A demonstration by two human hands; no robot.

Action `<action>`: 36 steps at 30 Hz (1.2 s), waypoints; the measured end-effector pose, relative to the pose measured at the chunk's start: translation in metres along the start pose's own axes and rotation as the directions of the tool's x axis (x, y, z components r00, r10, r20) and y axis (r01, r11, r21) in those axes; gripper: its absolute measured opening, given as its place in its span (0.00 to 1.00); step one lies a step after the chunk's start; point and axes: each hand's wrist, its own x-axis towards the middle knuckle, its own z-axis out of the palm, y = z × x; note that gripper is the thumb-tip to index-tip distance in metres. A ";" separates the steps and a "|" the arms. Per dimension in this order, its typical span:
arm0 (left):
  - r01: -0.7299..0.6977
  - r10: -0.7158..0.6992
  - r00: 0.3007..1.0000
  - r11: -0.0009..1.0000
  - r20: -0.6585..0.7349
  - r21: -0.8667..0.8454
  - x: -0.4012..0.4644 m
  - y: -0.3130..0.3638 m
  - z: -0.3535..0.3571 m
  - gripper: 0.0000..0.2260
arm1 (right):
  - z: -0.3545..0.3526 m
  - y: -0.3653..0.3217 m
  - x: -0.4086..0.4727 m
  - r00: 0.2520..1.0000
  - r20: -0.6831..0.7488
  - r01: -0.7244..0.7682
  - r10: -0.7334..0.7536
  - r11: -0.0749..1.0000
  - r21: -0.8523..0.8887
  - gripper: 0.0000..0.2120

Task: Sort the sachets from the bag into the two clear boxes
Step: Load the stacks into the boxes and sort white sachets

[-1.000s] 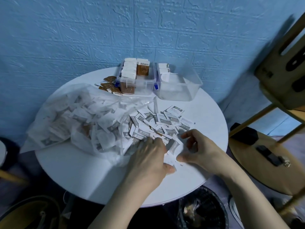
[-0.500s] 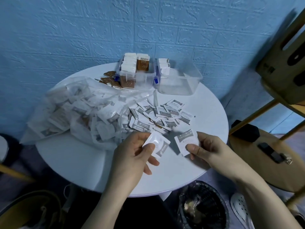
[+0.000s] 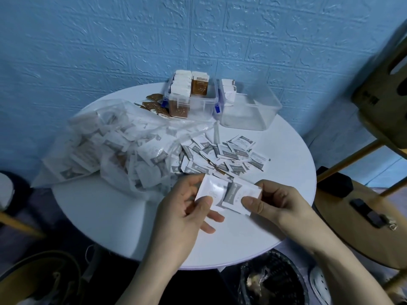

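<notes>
My left hand [image 3: 182, 208] pinches a white sachet [image 3: 212, 190] above the near part of the round white table [image 3: 110, 221]. Beside it my right hand [image 3: 279, 203] pinches a second white sachet [image 3: 239, 195], and the two sachets overlap at their edges. A clear plastic bag [image 3: 114, 146] full of sachets lies on the left, with a loose pile of sachets [image 3: 222, 157] spilled from its mouth. At the back stand two clear boxes: the left box [image 3: 202, 102] holds rows of white and brown sachets, the right box [image 3: 251, 113] holds a few white ones at its left end.
Some brown sachets [image 3: 156, 104] lie on the table left of the boxes. A wooden chair [image 3: 374, 194] with dark items on its seat stands at the right. A black waste basket [image 3: 271, 280] sits under the table's near edge. The blue wall is close behind.
Both hands lifted a sachet each from the pile's near edge, then brought the two sachets together in front of me until they overlap.
</notes>
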 end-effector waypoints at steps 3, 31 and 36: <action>-0.001 0.001 1.000 1.000 -0.002 -0.026 -0.001 0.001 0.001 0.18 | 0.004 -0.002 0.000 0.999 -0.042 -0.007 0.010 0.999 0.051 0.13; -0.023 0.024 0.999 0.999 -0.023 0.041 0.003 0.002 0.002 0.12 | 0.009 -0.004 -0.006 0.994 -0.112 0.011 0.009 0.983 0.185 0.05; -0.063 0.062 0.998 0.998 0.016 0.009 0.001 0.000 -0.001 0.06 | 0.018 0.003 -0.003 0.992 -0.119 0.037 -0.035 0.999 0.015 0.17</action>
